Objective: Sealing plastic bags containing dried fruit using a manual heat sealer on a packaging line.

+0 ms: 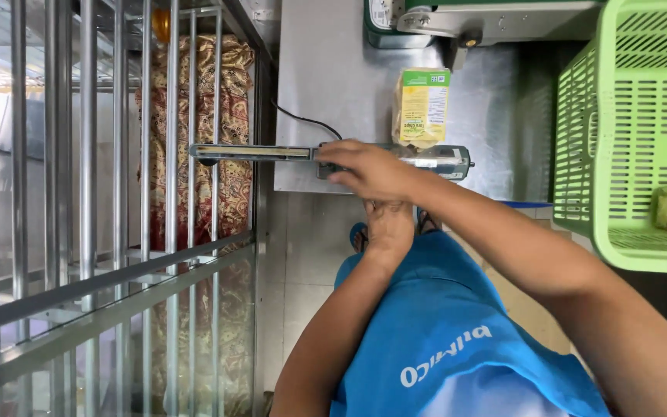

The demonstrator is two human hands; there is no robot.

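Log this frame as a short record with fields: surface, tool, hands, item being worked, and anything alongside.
surface: steel table
tool: long bar sealer, lying across the table edge
right hand: pressing down on the sealer
left hand: under the right one, hold unclear
item: yellow snack packet, one end under the sealer
alongside: green plastic basket with a packet inside; metal grille

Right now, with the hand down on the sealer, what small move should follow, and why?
Probably ease the right hand up so the sealer arm lifts. It looks pressed flat across the end of the yellow bag on the metal table, so the bag seems clamped until the arm rises.
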